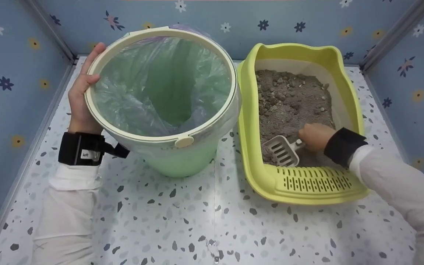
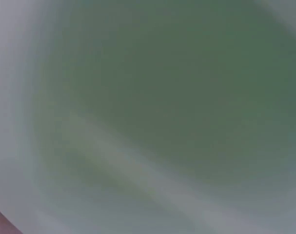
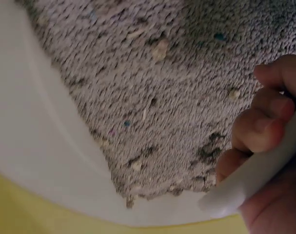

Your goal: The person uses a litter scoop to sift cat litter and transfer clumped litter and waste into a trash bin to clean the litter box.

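My left hand (image 1: 81,99) holds the green trash bin (image 1: 182,162) at the left side of its cream rim; some fingers are hidden behind it. The bin leans, its mouth turned towards me, and a clear plastic liner (image 1: 123,99) covers the inside. A blurred green and white surface (image 2: 177,97) fills the left wrist view. My right hand (image 1: 317,137) grips the handle of a grey slotted litter scoop (image 1: 283,151), its head low on the litter in the yellow litter box (image 1: 248,147). In the right wrist view fingers (image 3: 257,129) curl round the scoop's handle (image 3: 250,185).
Grey-brown cat litter (image 1: 293,99) with darker lumps at the back left lies inside the box. The bin's right side stands close against the box. Blue flowered panels (image 1: 241,22) enclose the speckled white tabletop (image 1: 182,224) on the left, back and right.
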The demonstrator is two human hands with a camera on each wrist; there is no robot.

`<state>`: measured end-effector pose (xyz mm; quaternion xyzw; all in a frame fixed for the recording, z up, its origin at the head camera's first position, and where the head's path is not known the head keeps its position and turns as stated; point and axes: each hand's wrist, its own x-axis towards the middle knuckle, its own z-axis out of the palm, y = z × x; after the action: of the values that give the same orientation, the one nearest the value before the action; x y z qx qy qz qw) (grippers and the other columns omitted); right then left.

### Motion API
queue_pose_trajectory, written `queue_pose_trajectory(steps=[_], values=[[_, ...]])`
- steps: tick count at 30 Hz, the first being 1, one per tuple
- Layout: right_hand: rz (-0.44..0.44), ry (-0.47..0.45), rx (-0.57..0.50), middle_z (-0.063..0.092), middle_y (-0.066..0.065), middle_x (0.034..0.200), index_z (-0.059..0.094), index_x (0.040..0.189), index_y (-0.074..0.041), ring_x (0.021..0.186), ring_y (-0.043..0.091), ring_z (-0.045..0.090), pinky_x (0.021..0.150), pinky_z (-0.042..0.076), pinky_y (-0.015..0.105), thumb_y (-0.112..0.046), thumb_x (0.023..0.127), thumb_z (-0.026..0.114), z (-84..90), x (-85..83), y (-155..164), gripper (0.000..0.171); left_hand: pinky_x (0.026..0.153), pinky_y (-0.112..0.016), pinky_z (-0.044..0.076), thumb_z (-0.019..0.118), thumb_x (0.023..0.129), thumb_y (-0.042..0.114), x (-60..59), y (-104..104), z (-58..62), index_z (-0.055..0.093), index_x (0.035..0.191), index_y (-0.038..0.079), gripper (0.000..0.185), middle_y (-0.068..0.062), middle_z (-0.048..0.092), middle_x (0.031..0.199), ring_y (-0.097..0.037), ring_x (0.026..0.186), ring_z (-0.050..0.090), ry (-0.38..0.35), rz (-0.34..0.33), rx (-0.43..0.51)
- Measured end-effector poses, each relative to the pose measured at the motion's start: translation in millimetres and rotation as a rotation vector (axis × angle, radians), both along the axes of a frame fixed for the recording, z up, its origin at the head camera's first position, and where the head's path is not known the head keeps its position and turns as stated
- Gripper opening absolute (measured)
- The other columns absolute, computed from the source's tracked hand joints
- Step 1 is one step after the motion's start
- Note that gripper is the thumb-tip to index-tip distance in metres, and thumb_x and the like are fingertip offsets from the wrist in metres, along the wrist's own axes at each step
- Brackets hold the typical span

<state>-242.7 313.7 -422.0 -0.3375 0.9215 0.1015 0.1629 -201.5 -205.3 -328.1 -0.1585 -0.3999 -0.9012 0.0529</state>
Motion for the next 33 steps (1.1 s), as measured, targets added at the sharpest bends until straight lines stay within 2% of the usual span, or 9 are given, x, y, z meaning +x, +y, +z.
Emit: queue_pose_trajectory(steps=[3, 7, 10, 15, 24, 29, 33], values=[[-0.018, -0.078, -0.023, 0.057, 0.009, 0.059, 0.057, 0.065, -0.004, 0.05, 0.021, 0.054, 0.049, 0.046, 0.039, 0.004, 0.071, 0.062, -2.5, 3.3, -4.5, 0.012, 0.113, -0.037, 0.023, 0.021, 0.087, -0.001, -0.4, -0.5, -0.8, 0.029, 0.148, 0.006, 0.061, -0.012, 0.027, 0.152, -0.026, 0.141, 0.023, -0.023, -0.01, 0.036], [-0.022, -0.172, -0.067, 0.053, 0.004, 0.056, 0.052, 0.062, -0.007, 0.047, 0.015, 0.046, 0.045, 0.042, 0.031, 0.003, 0.072, 0.059, -4.3, 8.5, -5.4, 0.016, 0.113, -0.037, 0.021, 0.021, 0.087, -0.001, -0.6, 0.7, -0.5, 0.029, 0.148, 0.006, 0.061, -0.012, 0.027, 0.152, -0.026, 0.141, 0.023, -0.027, -0.014, 0.049], [-0.039, -0.211, -0.074, 0.052, 0.003, 0.056, 0.052, 0.062, -0.008, 0.047, 0.014, 0.045, 0.044, 0.042, 0.028, 0.003, 0.072, 0.059, -3.5, 11.0, -4.4, 0.016, 0.114, -0.037, 0.019, 0.021, 0.087, -0.001, 0.0, 0.7, -0.1, 0.027, 0.148, 0.007, 0.062, -0.011, 0.027, 0.152, -0.025, 0.141, 0.023, -0.025, -0.009, 0.038], [-0.051, -0.191, -0.065, 0.054, 0.004, 0.056, 0.057, 0.064, -0.005, 0.046, 0.015, 0.047, 0.044, 0.043, 0.029, 0.001, 0.073, 0.061, -1.5, 12.2, -3.4, 0.012, 0.114, -0.036, 0.018, 0.022, 0.087, -0.001, 0.4, 0.2, 0.2, 0.028, 0.148, 0.007, 0.062, -0.01, 0.027, 0.152, -0.024, 0.141, 0.023, -0.018, -0.001, 0.014], [-0.027, -0.126, -0.114, 0.052, 0.003, 0.055, 0.056, 0.062, -0.006, 0.047, 0.015, 0.044, 0.044, 0.041, 0.031, 0.002, 0.071, 0.059, -2.7, 12.4, -0.2, 0.013, 0.114, -0.037, 0.018, 0.023, 0.087, -0.002, -1.6, -0.6, -2.5, 0.026, 0.148, 0.007, 0.062, -0.011, 0.026, 0.152, -0.025, 0.141, 0.022, -0.013, -0.018, 0.045], [-0.06, -0.105, -0.132, 0.047, 0.002, 0.053, 0.05, 0.059, -0.007, 0.046, 0.016, 0.039, 0.043, 0.037, 0.031, 0.004, 0.071, 0.056, 1.4, 13.6, 4.8, 0.017, 0.115, -0.037, 0.018, 0.023, 0.087, -0.003, -1.4, 0.5, -1.9, 0.028, 0.148, 0.007, 0.062, -0.011, 0.027, 0.152, -0.025, 0.141, 0.023, -0.028, -0.022, 0.063], [-0.1, -0.088, -0.143, 0.05, 0.004, 0.054, 0.051, 0.061, -0.006, 0.047, 0.016, 0.042, 0.045, 0.039, 0.032, 0.004, 0.07, 0.057, 7.8, 13.5, 6.4, 0.015, 0.114, -0.037, 0.019, 0.024, 0.087, -0.002, -0.5, -0.2, -0.6, 0.031, 0.147, 0.007, 0.061, -0.011, 0.028, 0.152, -0.025, 0.141, 0.023, -0.035, -0.013, 0.068]])
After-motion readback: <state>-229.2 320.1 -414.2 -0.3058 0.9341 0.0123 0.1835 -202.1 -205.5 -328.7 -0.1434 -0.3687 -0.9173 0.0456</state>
